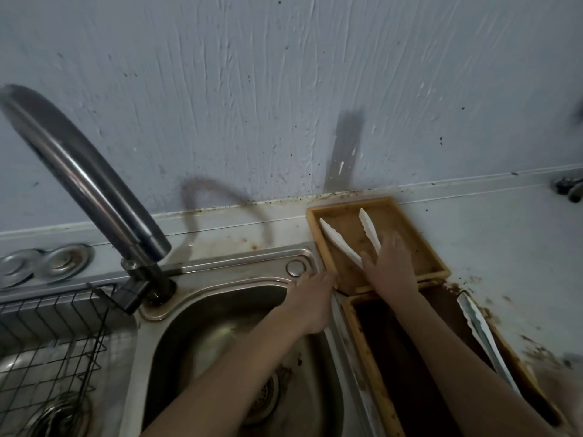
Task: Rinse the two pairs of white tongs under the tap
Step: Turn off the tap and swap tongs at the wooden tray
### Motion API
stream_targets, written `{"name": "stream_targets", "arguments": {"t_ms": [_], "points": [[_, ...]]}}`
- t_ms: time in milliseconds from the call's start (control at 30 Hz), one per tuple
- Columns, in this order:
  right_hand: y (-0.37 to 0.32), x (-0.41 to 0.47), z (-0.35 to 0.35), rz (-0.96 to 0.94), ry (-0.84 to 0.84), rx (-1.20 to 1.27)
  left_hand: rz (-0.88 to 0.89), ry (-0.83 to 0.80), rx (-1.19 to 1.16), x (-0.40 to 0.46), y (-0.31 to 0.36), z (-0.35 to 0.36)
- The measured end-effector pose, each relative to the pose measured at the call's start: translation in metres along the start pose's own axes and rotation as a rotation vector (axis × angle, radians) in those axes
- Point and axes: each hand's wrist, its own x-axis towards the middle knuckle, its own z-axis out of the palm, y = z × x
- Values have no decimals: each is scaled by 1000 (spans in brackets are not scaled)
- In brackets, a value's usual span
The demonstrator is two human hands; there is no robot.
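Note:
One pair of white tongs [339, 244] lies spread in a V in a shallow wooden tray [422, 247] on the counter to the right of the sink. My right hand [389, 269] lies palm down over the joined end of this pair, with the fingers closed around it. My left hand [310, 298] rests on the sink's right rim, fingertips touching the tray's near left corner and holding nothing. A second pair of white tongs [479, 329] lies along the right edge of a deep wooden box [356, 335] nearer to me. The curved metal tap [85, 181] stands at the left; no water is visible.
The steel sink basin [202, 329] with its drain strainer [265, 395] lies below my left arm. A black wire rack [53, 348] sits in the left basin. The counter [504, 247] around the box is stained and crumbed. A grey wall rises behind.

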Motion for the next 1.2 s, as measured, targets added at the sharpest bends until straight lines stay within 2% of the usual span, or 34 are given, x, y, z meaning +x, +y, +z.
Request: {"name": "stream_targets", "arguments": {"t_ms": [100,233,433,667,767,967,1067,1200], "points": [[15,-28,-22,-47,183,77,34,32,-75,-21,6,7],[44,-71,-45,-59,347,62,178,67,66,-44,11,25],[73,-131,-56,148,105,-175,297,-77,241,-64,16,57],[89,-164,-60,435,-107,-339,254,-74,161,-75,21,66],[92,-165,-63,451,-202,-313,234,-77,82,-78,23,64],[82,-166,-64,454,-183,-167,204,-95,-24,-83,26,61],[77,-171,-66,448,-139,-117,168,-137,-222,-80,28,54],[64,-178,-79,377,-42,-52,166,10,-391,-88,34,21]]}}
